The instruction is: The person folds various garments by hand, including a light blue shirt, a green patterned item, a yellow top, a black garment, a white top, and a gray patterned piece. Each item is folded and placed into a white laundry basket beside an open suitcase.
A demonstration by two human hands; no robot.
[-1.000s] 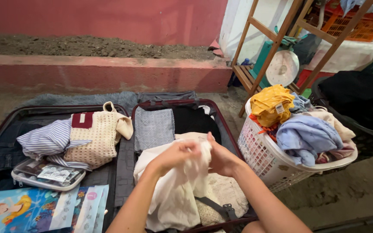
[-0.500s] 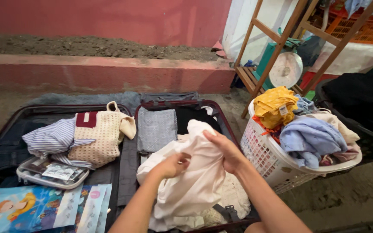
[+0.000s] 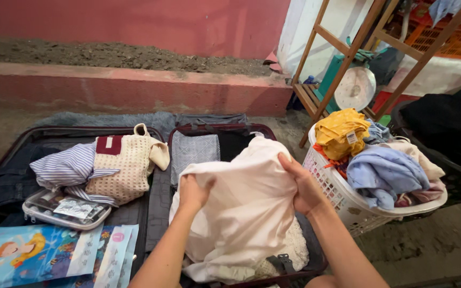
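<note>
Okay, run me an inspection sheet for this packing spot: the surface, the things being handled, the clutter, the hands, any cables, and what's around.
Surface: open dark suitcase lying flat on a concrete floor, both halves partly filled.
Job's things: cream cloth held spread above the right half, over other pale clothes.
Clutter: striped shirt, knitted bag, clear zip pouch and picture book in the left half; folded grey cloth in the right.
Hands: left hand and right hand each grip an edge of the cream cloth.
Cables: nothing seen.
Surroundings: white laundry basket heaped with clothes, wooden rack, red wall with a dirt ledge.
</note>
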